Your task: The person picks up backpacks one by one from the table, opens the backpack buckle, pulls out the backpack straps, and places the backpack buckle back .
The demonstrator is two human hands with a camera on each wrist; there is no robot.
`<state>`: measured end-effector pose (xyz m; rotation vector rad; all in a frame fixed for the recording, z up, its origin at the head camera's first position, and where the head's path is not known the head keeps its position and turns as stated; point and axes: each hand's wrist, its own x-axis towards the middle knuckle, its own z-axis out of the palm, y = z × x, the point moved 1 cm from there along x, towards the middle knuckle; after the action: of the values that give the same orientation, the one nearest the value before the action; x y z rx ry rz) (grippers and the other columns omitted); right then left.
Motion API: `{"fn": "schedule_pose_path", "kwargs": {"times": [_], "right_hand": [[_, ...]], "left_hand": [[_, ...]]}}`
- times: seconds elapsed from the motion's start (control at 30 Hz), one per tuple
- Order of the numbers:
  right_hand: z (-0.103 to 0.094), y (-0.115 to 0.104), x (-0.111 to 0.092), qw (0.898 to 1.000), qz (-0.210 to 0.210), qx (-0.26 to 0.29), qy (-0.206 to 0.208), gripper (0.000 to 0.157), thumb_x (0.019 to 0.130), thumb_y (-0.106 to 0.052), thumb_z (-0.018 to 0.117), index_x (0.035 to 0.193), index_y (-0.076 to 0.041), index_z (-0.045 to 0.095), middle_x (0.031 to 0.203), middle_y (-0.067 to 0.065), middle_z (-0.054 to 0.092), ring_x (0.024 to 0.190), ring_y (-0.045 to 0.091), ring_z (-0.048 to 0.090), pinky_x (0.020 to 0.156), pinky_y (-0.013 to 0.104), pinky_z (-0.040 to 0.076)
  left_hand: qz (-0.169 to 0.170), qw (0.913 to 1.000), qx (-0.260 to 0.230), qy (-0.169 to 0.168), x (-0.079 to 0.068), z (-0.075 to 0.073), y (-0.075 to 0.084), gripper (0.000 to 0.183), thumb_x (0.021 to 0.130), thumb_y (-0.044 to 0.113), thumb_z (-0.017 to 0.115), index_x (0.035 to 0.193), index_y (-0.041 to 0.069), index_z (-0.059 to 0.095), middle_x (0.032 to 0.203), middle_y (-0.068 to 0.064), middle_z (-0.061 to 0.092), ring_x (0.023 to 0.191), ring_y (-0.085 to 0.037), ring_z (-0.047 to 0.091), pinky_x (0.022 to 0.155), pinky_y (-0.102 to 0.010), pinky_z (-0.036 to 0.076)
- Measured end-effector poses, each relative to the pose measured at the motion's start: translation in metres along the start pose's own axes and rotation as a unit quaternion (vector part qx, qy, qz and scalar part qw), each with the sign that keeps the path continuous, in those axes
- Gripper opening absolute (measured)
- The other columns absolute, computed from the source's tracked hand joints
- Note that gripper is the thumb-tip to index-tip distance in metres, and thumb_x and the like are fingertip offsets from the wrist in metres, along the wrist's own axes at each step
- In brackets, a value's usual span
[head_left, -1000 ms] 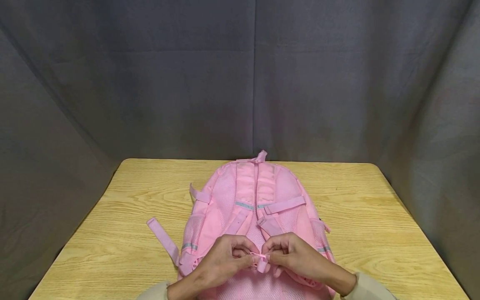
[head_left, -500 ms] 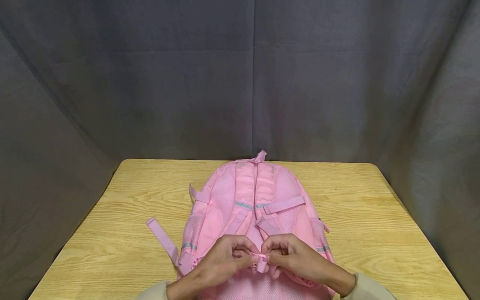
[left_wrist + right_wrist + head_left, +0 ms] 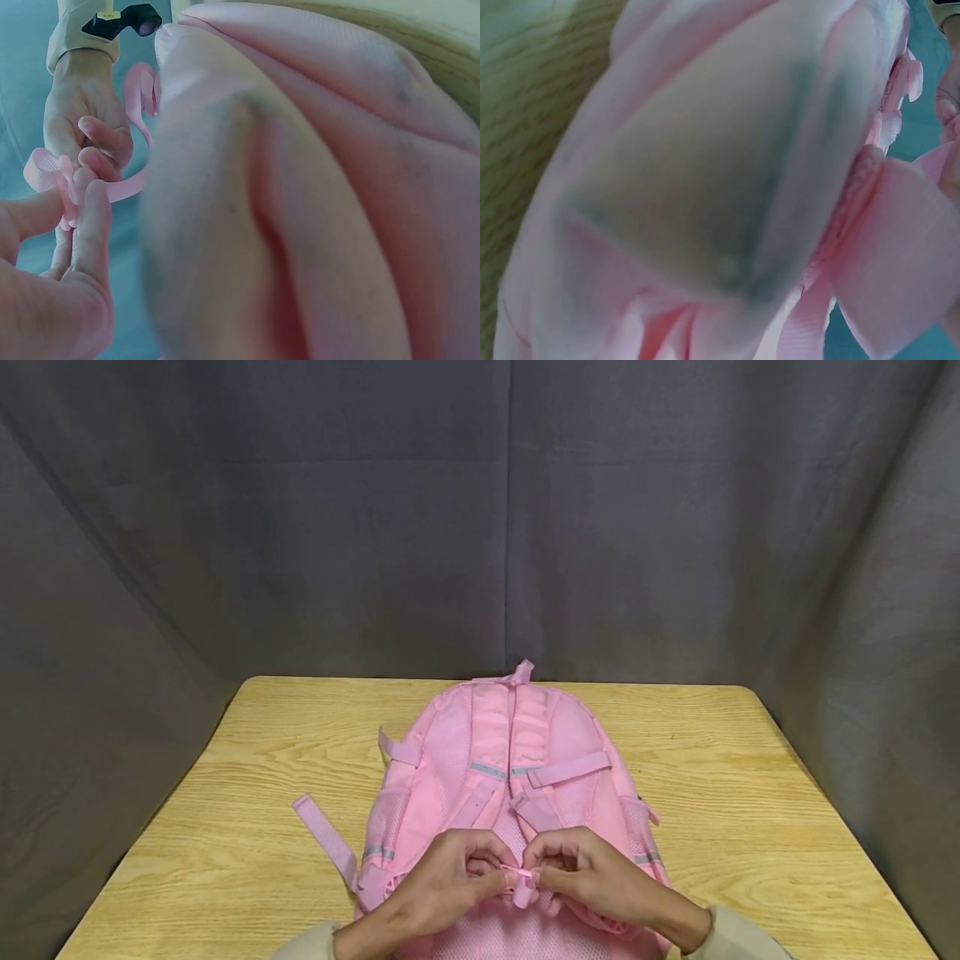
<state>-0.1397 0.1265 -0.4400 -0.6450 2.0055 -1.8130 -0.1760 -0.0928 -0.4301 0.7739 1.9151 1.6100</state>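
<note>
A pink backpack [image 3: 442, 752] lies on the table with its shoulder straps facing up. Over its lower half, my left hand [image 3: 450, 881] and right hand [image 3: 588, 877] meet, fingertips close together. Both pinch a narrow pink webbing strap [image 3: 522, 894], whose short loop hangs between them. The left wrist view shows the strap's loop [image 3: 41, 171] at the fingertips and a longer tail curving toward the bag. Any small buckle there is covered by the fingers. In the right wrist view the bag's side and a broad pink strap [image 3: 900, 255] block most of the right hand.
A loose pink strap end [image 3: 326, 839] extends left of the bag onto the wooden table [image 3: 247, 760]. Another strap [image 3: 570, 770] lies across the bag's right side. Grey cloth [image 3: 360, 543] hangs behind and along both sides.
Both hands hold nearly the same position and grip. The small strap loop between the fingertips has shifted slightly and tilts a little more.
</note>
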Motion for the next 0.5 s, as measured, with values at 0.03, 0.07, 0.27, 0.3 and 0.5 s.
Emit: {"fn": "schedule_pose_path", "kwargs": {"times": [0.03,0.07,0.27,0.3,0.5], "right_hand": [[0.0001,-0.0001,-0.0001,1.000,0.000,-0.003,0.001,0.010,0.099,-0.005,0.056,0.100,0.002,0.063,0.089,0.014,0.070,0.072,0.008,0.065,0.063,0.026,0.059],[0.0002,-0.0002,-0.0003,1.000,0.000,-0.005,0.001,0.010,0.099,-0.005,0.056,0.100,0.002,0.063,0.089,0.012,0.071,0.071,0.008,0.065,0.063,0.025,0.059],[0.0002,-0.0014,-0.0014,1.000,-0.007,-0.014,-0.001,0.010,0.100,-0.007,0.056,0.099,0.001,0.063,0.090,0.006,0.071,0.071,0.008,0.065,0.063,0.028,0.059],[0.0002,-0.0016,-0.0013,1.000,-0.006,-0.013,-0.002,0.010,0.100,-0.007,0.056,0.099,0.001,0.063,0.090,0.007,0.071,0.071,0.008,0.065,0.063,0.029,0.059],[-0.0004,-0.0026,0.0003,1.000,0.023,0.009,-0.015,0.014,0.101,-0.009,0.055,0.103,0.005,0.059,0.091,0.011,0.071,0.081,0.012,0.067,0.066,0.031,0.061]], "left_hand": [[0.000,1.0000,-0.002,0.000,0.0002,0.0002,-0.0001,0.010,0.090,0.007,0.068,0.099,0.002,0.068,0.081,-0.003,0.070,0.072,-0.011,0.066,0.062,-0.019,0.053],[0.000,1.0000,-0.002,0.001,0.0004,0.0004,-0.0001,0.009,0.090,0.007,0.068,0.098,0.003,0.068,0.081,-0.002,0.070,0.073,-0.012,0.066,0.062,-0.019,0.054],[-0.001,0.9999,-0.013,0.001,0.0012,0.0016,-0.0010,0.009,0.090,0.006,0.069,0.097,0.001,0.068,0.081,-0.005,0.072,0.073,-0.010,0.067,0.061,-0.016,0.052],[-0.002,0.9998,-0.017,0.001,0.0013,0.0016,-0.0012,0.010,0.090,0.006,0.069,0.097,0.000,0.068,0.081,-0.007,0.072,0.072,-0.009,0.066,0.061,-0.016,0.052],[-0.006,0.9988,-0.048,-0.001,0.0015,0.0003,-0.0034,0.013,0.091,0.004,0.068,0.101,-0.004,0.067,0.085,-0.009,0.071,0.073,-0.012,0.066,0.064,-0.021,0.057]]}}
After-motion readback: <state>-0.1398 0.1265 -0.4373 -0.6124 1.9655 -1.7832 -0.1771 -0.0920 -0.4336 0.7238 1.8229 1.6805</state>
